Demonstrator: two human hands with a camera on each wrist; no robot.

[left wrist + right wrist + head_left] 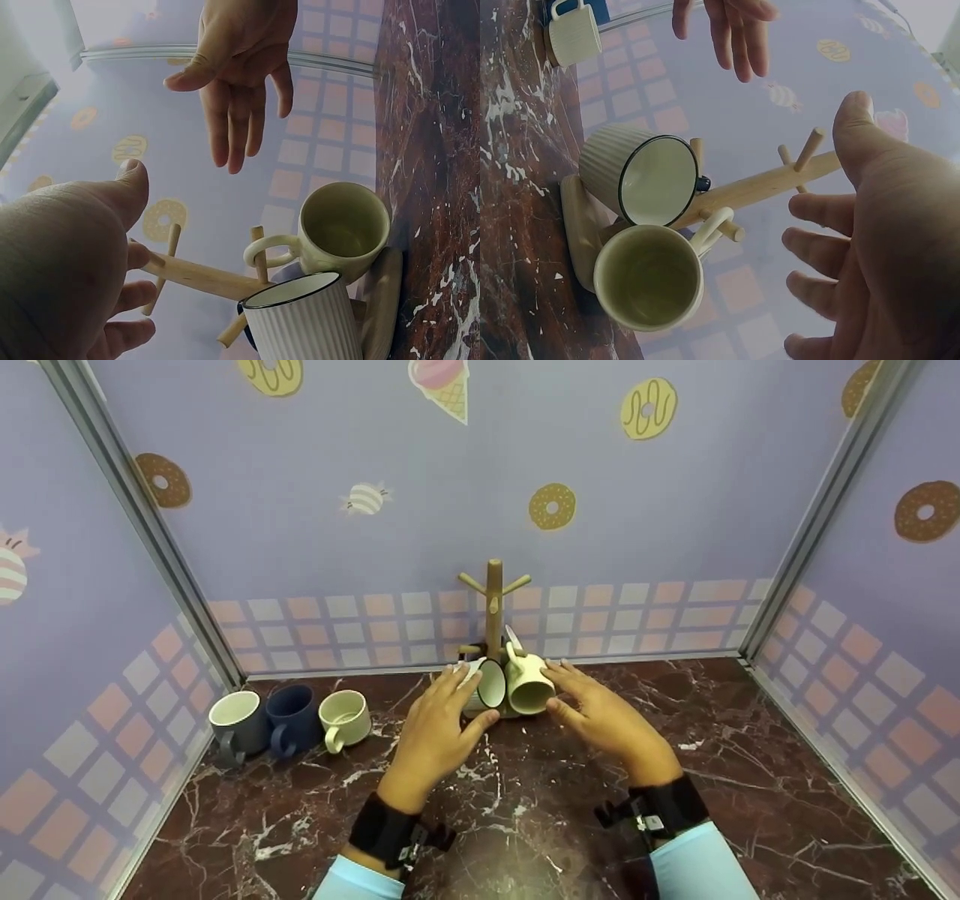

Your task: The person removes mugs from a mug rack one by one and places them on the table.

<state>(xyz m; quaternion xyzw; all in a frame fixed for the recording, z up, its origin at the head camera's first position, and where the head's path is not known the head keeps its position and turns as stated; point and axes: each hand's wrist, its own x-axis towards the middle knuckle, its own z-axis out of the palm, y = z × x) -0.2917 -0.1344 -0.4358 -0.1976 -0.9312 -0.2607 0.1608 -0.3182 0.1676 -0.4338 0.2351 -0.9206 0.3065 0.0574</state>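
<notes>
A wooden mug tree (pixel 493 619) stands near the back wall. On its lower pegs hang a white ribbed mug with a dark rim (pixel 304 319) and a pale yellow-green mug (pixel 649 277), their mouths tilted outward. My left hand (pixel 435 727) overlaps the ribbed mug in the head view, fingers extended and thumb apart. To the right, my right hand (pixel 611 724) is beside the yellow-green mug with fingers loosely spread. Both wrist views show gaps between the hands and the mugs, and neither hand grips anything.
At the left of the dark marbled tabletop (pixel 502 840) stand a grey mug (pixel 238 727), a navy mug (pixel 292 720) and a pale green mug (pixel 345 718) in a row. Patterned panels (pixel 420 547) enclose the back and sides. Bare pegs (pixel 517 583) stick out near the tree's top.
</notes>
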